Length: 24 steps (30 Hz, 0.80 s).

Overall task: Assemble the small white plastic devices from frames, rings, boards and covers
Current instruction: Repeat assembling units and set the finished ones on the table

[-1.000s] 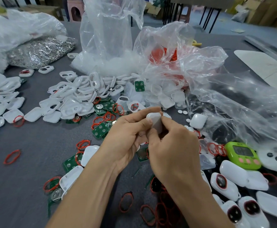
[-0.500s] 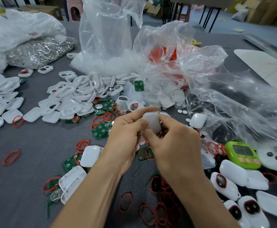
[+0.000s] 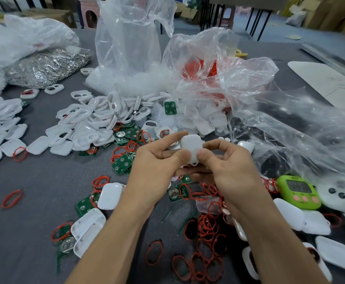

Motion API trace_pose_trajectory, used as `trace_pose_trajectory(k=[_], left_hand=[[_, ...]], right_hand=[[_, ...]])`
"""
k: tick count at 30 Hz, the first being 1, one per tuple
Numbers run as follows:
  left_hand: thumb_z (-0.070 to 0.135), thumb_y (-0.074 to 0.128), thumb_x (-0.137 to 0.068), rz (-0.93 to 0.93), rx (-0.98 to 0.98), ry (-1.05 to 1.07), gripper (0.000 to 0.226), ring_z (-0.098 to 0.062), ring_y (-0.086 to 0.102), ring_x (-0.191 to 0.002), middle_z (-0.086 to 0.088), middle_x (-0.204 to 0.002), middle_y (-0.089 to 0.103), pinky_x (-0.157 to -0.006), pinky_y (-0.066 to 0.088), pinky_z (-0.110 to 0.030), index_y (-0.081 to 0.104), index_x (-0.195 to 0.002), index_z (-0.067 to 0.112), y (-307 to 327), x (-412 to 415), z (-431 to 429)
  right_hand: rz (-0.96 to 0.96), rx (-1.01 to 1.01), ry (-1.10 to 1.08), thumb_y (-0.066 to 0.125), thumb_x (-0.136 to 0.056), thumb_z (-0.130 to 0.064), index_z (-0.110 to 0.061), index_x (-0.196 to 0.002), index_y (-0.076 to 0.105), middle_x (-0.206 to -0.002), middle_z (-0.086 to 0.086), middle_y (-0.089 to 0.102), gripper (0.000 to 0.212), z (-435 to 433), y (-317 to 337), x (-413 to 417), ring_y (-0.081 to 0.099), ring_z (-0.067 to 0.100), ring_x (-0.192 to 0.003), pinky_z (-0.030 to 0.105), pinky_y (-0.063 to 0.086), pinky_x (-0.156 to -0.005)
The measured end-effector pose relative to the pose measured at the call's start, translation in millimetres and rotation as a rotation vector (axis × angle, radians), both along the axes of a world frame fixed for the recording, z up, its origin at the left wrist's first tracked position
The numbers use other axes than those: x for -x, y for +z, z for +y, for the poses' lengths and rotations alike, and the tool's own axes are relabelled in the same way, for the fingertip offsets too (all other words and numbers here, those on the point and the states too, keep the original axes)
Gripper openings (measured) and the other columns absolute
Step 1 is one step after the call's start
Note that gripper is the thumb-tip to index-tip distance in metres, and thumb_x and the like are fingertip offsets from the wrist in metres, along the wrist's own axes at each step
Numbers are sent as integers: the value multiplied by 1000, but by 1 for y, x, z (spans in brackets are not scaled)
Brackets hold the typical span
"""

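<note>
Hovering above the littered grey table [image 3: 34,201], a closed white device [image 3: 191,149] was pinched at its edges by the left hand [image 3: 153,173] and right hand [image 3: 229,173], and even pressure around the seam was judged necessary.

Bright, even and diffuse, seemingly lit from overhead, with a cool bluish cast. Only faint, soft-edged shadows on the grey table [image 3: 34,191] beneath the left hand [image 3: 153,173] and right hand [image 3: 231,175]. White glare streaks and highlights across the crumpled clear plastic bags [image 3: 255,78] from 12 to 3 o'clock, veiling the contents. Sharpest at the centre, on the white device [image 3: 191,147] pinched by both hands. Softer and smeared toward the rim, most of all at 3 to 4 o'clock past the green timer [image 3: 297,191]. Strong wide-angle bowing at the edges, with the dark chair legs [image 3: 257,23] at 1 o'clock leaning. Forearms stretched large at 6 o'clock.
</note>
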<state>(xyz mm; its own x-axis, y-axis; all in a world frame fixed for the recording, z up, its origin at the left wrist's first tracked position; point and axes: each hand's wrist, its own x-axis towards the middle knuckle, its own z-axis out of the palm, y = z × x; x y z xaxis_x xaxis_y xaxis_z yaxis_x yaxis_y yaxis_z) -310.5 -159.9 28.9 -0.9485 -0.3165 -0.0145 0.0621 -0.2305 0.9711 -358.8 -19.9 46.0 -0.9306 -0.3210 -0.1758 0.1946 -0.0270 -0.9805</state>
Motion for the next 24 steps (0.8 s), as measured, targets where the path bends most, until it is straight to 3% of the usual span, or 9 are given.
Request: trace_pose_trajectory(k=[3,8,10,12,13,15,18,21,24], left_hand=[[-9,68,-90,23,109,-18,45,-9,74,-67,-6,-83,80,-62,57,-17,71,-115,28,0,-1,0],[-17,67,-85,27,-8,20,47,-16,72,-59,-14,-78,78,-55,56,-21,77,-102,25,-1,-3,1],[-16,70,-84,12,44,64,48,-19,71,-60,-13,-77,78,-55,57,-26,80,-97,29,-3,-2,1],[-12,71,-85,9,108,92,49,-24,71,-68,-9,-80,79,-65,61,-38,80,-96,34,-5,-2,3],[-8,72,-85,7,139,96,46,-22,69,-68,-4,-79,79,-67,60,-43,80,-97,36,-5,-1,4],[10,74,-82,1,249,127,38,-14,62,-65,9,-73,74,-65,55,-38,78,-102,42,-5,0,6],[18,77,-80,32,376,172,37,-7,67,-71,13,-78,76,-68,55,-26,78,-104,47,-4,0,7],[2,78,-83,93,289,173,38,-29,72,-74,-11,-79,78,-77,61,-44,82,-98,36,-3,1,5],[-2,79,-79,159,224,117,33,-24,77,-90,-2,-87,80,-80,60,-29,83,-95,27,0,-1,3]], right_hand=[[5,32,-23,63,-98,4,-3,-89,59,-68,16,75,11,0,0,-1,74,26,-56,25,57,-50],[14,52,-36,67,-94,6,-7,-81,60,-62,17,72,19,-1,-5,-5,70,23,-49,27,57,-48],[25,46,-42,68,-93,6,-7,-81,60,-63,18,72,20,-3,-6,-5,69,23,-48,27,56,-48],[45,23,-56,69,-93,5,-8,-82,60,-64,18,73,19,-4,-7,-4,70,24,-50,31,58,-50],[80,-20,-69,70,-92,3,-11,-81,61,-65,16,73,20,-3,-8,-4,70,26,-52,36,60,-53],[283,-242,-96,73,-91,-6,-18,-79,62,-64,7,74,21,0,-10,-3,70,27,-55,44,61,-58],[597,-502,-104,75,-89,-16,-26,-81,66,-66,-7,72,16,4,-8,-6,69,15,-58,40,58,-59],[670,-460,-131,76,-86,-17,-29,-85,71,-73,-16,74,13,6,-5,-8,72,4,-69,31,59,-66],[650,-361,-107,76,-86,-16,-29,-89,74,-79,-15,74,13,6,-4,-9,72,7,-73,28,58,-67]])
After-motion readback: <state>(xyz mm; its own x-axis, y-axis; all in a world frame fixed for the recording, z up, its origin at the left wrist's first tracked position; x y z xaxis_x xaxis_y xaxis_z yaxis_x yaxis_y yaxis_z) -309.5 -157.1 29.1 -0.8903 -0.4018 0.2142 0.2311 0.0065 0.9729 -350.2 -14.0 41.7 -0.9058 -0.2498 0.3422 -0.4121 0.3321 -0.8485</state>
